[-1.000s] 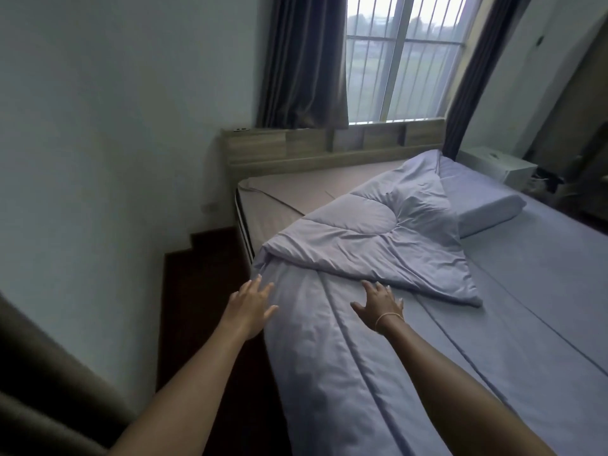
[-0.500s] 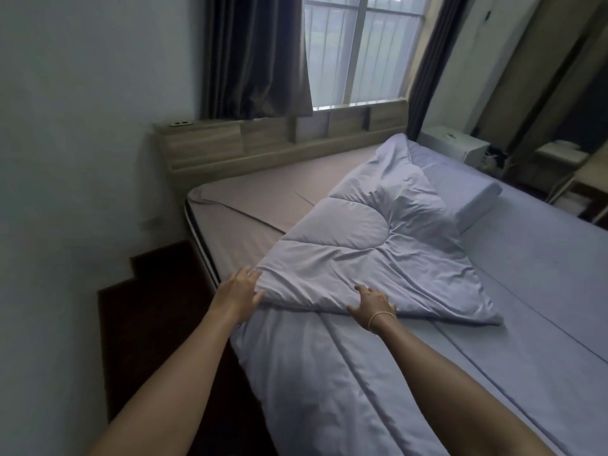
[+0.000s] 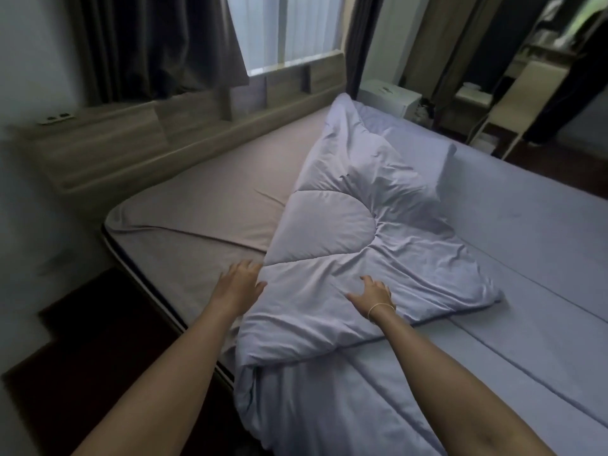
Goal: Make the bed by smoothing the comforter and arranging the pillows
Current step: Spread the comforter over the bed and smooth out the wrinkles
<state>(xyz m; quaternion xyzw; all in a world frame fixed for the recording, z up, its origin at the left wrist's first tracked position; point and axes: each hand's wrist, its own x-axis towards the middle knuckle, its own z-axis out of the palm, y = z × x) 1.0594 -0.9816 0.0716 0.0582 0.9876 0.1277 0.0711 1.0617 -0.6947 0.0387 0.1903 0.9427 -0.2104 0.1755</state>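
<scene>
Left hand (image 3: 237, 284) fingers loose at folded-back lilac quilted comforter (image 3: 355, 258) edge; right hand (image 3: 373, 295) splayed flat; weak grip risks slipping, bunching over lilac pillow (image 3: 418, 149).

Dark curtains (image 3: 158, 44) flank a window (image 3: 286, 28) above the wooden headboard (image 3: 131, 139)

Pillow (image 3: 424, 159) at 1 o'clock: largely hidden under folded comforter (image 3: 345, 232). Left hand (image 3: 238, 283) fingertips: blurred against comforter edge, contact not determinable. Both forearms: cut off at 6 o'clock edge. Headboard (image 3: 108, 149) at 10 o'clock: motion-blurred. Shelf contents at 2 o'clock: too blurred to identify. Bed: cut off at 3 o'clock.
</scene>
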